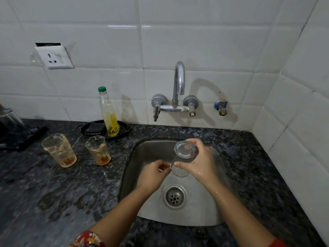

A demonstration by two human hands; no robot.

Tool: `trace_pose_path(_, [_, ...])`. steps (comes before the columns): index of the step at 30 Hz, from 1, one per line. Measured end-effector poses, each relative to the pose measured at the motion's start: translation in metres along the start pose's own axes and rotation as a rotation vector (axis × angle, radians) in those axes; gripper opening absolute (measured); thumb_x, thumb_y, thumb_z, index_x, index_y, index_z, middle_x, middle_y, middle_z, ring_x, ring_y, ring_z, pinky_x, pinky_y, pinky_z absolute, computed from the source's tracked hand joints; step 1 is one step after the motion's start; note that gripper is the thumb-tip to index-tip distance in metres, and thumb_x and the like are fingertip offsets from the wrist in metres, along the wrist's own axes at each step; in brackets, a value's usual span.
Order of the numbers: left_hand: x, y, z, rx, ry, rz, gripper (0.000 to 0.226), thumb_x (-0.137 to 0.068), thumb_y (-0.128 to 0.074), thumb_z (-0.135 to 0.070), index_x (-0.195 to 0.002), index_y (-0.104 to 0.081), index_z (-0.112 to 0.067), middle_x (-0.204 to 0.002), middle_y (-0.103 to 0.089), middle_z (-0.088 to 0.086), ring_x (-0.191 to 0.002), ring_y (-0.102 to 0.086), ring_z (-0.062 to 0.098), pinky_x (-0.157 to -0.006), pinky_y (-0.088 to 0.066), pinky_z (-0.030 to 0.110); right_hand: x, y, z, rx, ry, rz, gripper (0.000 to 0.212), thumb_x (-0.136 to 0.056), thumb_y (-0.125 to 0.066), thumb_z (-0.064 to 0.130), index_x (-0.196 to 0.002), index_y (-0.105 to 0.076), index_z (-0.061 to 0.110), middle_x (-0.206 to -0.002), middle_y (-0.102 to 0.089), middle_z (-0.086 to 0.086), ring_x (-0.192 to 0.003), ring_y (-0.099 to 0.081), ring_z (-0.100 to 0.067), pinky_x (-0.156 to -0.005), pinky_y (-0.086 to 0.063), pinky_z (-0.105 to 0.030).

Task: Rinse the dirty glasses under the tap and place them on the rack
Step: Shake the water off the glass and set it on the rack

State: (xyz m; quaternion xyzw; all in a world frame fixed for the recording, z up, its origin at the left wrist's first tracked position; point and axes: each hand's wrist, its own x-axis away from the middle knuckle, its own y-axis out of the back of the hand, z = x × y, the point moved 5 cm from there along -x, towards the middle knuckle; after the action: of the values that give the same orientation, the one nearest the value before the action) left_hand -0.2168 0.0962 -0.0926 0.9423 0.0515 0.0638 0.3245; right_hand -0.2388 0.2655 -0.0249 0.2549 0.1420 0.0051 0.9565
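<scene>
Over the steel sink (216,213), my right hand (200,162) grips a clear glass (184,150) turned bottom up, its mouth tilted down toward the basin. My left hand (153,174) is beside the glass's rim, fingers curled and touching its lower edge. The wall tap (179,82) stands above the sink; no water stream shows. Two dirty glasses with orange-brown residue stand upright on the counter left of the sink: a larger one (59,150) and a smaller one (98,150). No rack is in view.
A bottle of yellow dish liquid (109,113) stands in a black dish (122,126) with a dark scrubber behind the dirty glasses. Dark items lie at the far left (16,132). A socket (55,57) sits on the tiled wall. A tiled side wall closes the right.
</scene>
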Motion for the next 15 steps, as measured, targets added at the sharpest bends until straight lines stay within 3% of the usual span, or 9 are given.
trace_pose_path(3, [-0.004, 0.021, 0.009, 0.207, 0.017, -0.02, 0.008, -0.089, -0.066, -0.024, -0.097, -0.07, -0.024, -0.091, -0.071, -0.007, -0.082, -0.067, 0.01, -0.071, -0.053, 0.025, 0.002, -0.008, -0.002, -0.288, -0.151, -0.122, 0.069, -0.051, -0.092, 0.014, -0.107, -0.054, 0.027, -0.102, -0.065, 0.009, -0.092, -0.062, -0.002, -0.075, -0.05, -0.017])
trace_pose_path(6, [-0.009, 0.068, 0.021, 0.567, 0.051, -0.102, 0.015, -0.091, -0.063, -0.007, -0.103, -0.069, -0.014, -0.091, -0.072, 0.004, -0.08, -0.067, 0.014, -0.068, -0.053, 0.017, -0.005, -0.036, 0.003, -0.732, -0.422, -0.215, 0.064, -0.061, -0.086, 0.012, -0.115, -0.053, 0.02, -0.112, -0.066, -0.003, -0.099, -0.066, -0.017, -0.079, -0.054, -0.029])
trace_pose_path(8, [-0.01, 0.111, 0.029, 0.764, 0.047, -0.142, 0.016, -0.093, -0.059, -0.003, -0.105, -0.068, -0.009, -0.09, -0.072, 0.006, -0.074, -0.065, 0.013, -0.066, -0.051, 0.019, -0.013, -0.068, 0.021, -1.004, -0.582, -0.178, 0.055, -0.065, -0.08, 0.017, -0.114, -0.055, 0.012, -0.106, -0.067, -0.009, -0.096, -0.066, -0.022, -0.079, -0.054, -0.034])
trace_pose_path(11, [-0.011, 0.186, 0.05, 0.925, 0.044, -0.215, 0.016, -0.094, -0.056, -0.003, -0.103, -0.067, -0.009, -0.086, -0.071, 0.006, -0.07, -0.062, 0.015, -0.062, -0.05, 0.021, -0.027, -0.125, 0.069, -1.257, -0.693, -0.084, 0.032, -0.063, -0.072, 0.024, -0.089, -0.064, 0.007, -0.087, -0.065, -0.011, -0.08, -0.063, -0.019, -0.069, -0.059, -0.031])
trace_pose_path(15, [-0.009, 0.289, 0.1, 0.945, 0.037, -0.322, 0.018, -0.096, -0.055, -0.007, -0.105, -0.069, -0.011, -0.087, -0.071, 0.005, -0.073, -0.065, 0.016, -0.065, -0.05, 0.021, -0.044, -0.214, 0.141, -1.404, -0.765, 0.029, 0.015, -0.083, -0.067, 0.021, -0.085, -0.063, 0.007, -0.098, -0.064, -0.015, -0.087, -0.062, -0.025, -0.069, -0.057, -0.033])
